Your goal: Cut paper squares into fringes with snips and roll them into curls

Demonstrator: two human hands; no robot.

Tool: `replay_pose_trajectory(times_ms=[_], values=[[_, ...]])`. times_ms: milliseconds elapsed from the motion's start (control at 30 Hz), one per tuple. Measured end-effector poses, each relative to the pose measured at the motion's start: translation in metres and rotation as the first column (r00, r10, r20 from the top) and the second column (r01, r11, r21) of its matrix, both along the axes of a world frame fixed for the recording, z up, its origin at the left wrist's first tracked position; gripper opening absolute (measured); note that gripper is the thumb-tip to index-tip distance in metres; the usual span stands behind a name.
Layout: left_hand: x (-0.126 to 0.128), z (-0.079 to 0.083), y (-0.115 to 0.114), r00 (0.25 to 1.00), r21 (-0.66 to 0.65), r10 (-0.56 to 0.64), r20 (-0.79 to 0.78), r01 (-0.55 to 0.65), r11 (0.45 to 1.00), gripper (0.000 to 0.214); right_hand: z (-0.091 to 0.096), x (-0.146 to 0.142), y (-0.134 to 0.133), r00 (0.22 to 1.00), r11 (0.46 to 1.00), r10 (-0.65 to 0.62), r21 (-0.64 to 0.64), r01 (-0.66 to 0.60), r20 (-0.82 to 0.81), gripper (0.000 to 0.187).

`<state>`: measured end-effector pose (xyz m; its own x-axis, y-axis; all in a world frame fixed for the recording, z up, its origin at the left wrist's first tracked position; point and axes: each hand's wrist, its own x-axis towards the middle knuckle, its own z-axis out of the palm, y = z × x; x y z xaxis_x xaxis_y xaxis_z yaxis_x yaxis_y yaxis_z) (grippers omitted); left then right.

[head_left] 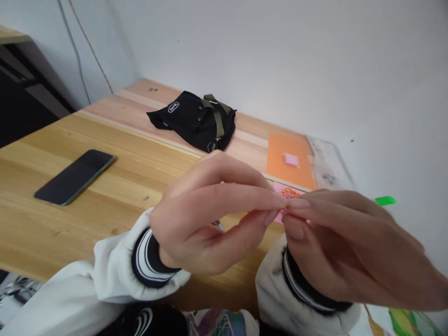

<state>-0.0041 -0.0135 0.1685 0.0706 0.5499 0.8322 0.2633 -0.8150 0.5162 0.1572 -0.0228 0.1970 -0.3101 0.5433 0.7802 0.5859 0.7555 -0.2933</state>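
Note:
My left hand (217,210) and my right hand (353,242) meet fingertip to fingertip above the wooden table. Thumb and forefinger are pinched together on each hand. Whatever they grip, if anything, is too small or too hidden to make out. Behind the fingertips lies a pink sheet (277,187) bearing small orange and pink pieces (290,192), partly covered by my hands. A bit of a shiny metal object (219,226) shows beneath my left hand, its kind hidden. Past my right hand a flat green strip (385,200) sticks out.
A dark phone (75,177) lies on the table (133,186) at left. Toward the wall are a black bag (196,119) with an olive strap, an orange sheet (276,158) with a small pink square (291,159), and a clear plastic bag (329,158). The wall (280,60) borders the far edge.

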Motion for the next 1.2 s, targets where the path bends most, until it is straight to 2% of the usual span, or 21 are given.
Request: replay_pose_trajectory(times_ms=[167, 267, 367, 467, 500, 567, 633, 733, 800, 1000, 1200], values=[[0.0, 0.005, 0.005, 0.998, 0.065, -0.041, -0.053, 0.044, 0.997, 0.01, 0.0, 0.001, -0.001, 0.996, 0.997, -0.063, -0.036, 0.061, -0.058, 0.008], [0.0, 0.01, 0.008, 0.992, 0.112, -0.083, -0.093, 0.093, 0.989, 0.007, 0.005, 0.004, 0.002, 0.997, 0.997, -0.06, -0.046, 0.058, -0.044, 0.007], [-0.001, 0.012, 0.008, 0.985, 0.079, -0.093, -0.143, 0.105, 0.991, 0.008, 0.008, 0.007, 0.003, 0.991, 0.987, 0.068, -0.153, -0.05, 0.112, 0.007], [-0.002, 0.011, 0.007, 0.987, 0.085, -0.078, -0.142, 0.091, 0.992, 0.01, 0.009, 0.009, 0.004, 0.997, 0.997, -0.063, -0.047, 0.061, -0.047, 0.009], [-0.002, 0.01, 0.007, 0.987, 0.087, -0.078, -0.142, 0.091, 0.992, 0.01, 0.009, 0.011, 0.004, 0.999, 0.996, -0.048, -0.077, 0.047, -0.015, 0.008], [-0.002, 0.007, 0.007, 0.986, 0.084, -0.085, -0.143, 0.097, 0.992, 0.01, 0.011, 0.015, 0.005, 0.983, 0.974, 0.09, -0.219, -0.053, 0.162, 0.004], [-0.001, 0.004, 0.009, 0.987, 0.089, -0.089, -0.136, 0.102, 0.991, 0.009, 0.012, 0.018, 0.005, 0.968, 0.963, 0.127, -0.262, -0.068, 0.217, 0.005], [0.0, -0.002, 0.013, 0.992, 0.179, -0.1, -0.071, 0.111, 0.978, 0.009, 0.007, 0.017, 0.002, 0.997, 0.983, -0.006, -0.184, 0.021, 0.081, 0.011], [0.0, -0.005, 0.017, 0.992, 0.221, -0.112, -0.066, 0.124, 0.967, 0.011, 0.001, 0.014, -0.001, 0.998, 0.983, -0.045, -0.176, 0.052, 0.042, 0.015], [-0.001, -0.004, 0.018, 0.989, 0.162, -0.13, -0.064, 0.139, 0.977, 0.008, -0.005, 0.014, -0.004, 0.998, 0.981, -0.037, -0.187, 0.045, 0.047, 0.018], [-0.004, 0.004, 0.018, 0.985, 0.183, -0.137, -0.106, 0.155, 0.971, 0.005, -0.003, 0.016, -0.005, 0.999, 0.983, -0.011, -0.184, 0.018, 0.036, 0.015]])
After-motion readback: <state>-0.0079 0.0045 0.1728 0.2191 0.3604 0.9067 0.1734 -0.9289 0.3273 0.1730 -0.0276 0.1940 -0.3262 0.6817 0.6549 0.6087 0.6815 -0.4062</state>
